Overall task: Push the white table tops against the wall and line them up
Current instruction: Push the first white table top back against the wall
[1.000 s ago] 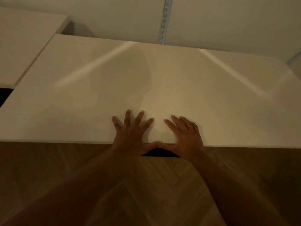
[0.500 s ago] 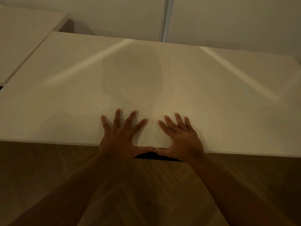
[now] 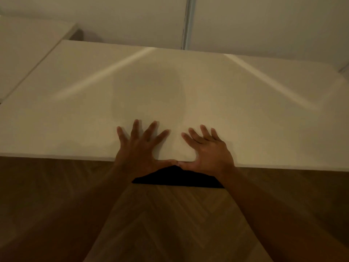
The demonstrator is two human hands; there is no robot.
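Left hand point(image 3: 140, 148): fingers spread wide and straight, palm flat on the near margin of the white table top point(image 3: 245, 110), thumb lying along its front edge; holds nothing. Right hand point(image 3: 209, 151): fingers likewise straight and fanned, a little less wide, palm flat on the same margin, thumb tip meeting the left thumb tip at the edge. Both hands sit side by side near the middle of the front edge, neither clearly nearer the task's thing than the other. White table top: extends directly away from the fingertips toward the wall point(image 3: 264, 21); long axis runs left to right, across the line of the arms and roughly parallel to the wall. Its far edge lies near the wall's foot; whether it touches cannot be told, and the far left corner shows a shadowed gap beyond it. Second table top point(image 3: 24, 53): at far left, just beside the first; its end beside that corner appears to reach further toward the wall, so the two do not look lined up. Judgement: the coming push should go straight forward, square to the long axis, with even pressure from both palms. Dark object point(image 3: 177, 176): below the front edge, between the wrists, unidentified. Wooden floor point(image 3: 170, 224): herringbone pattern, beneath the arms.
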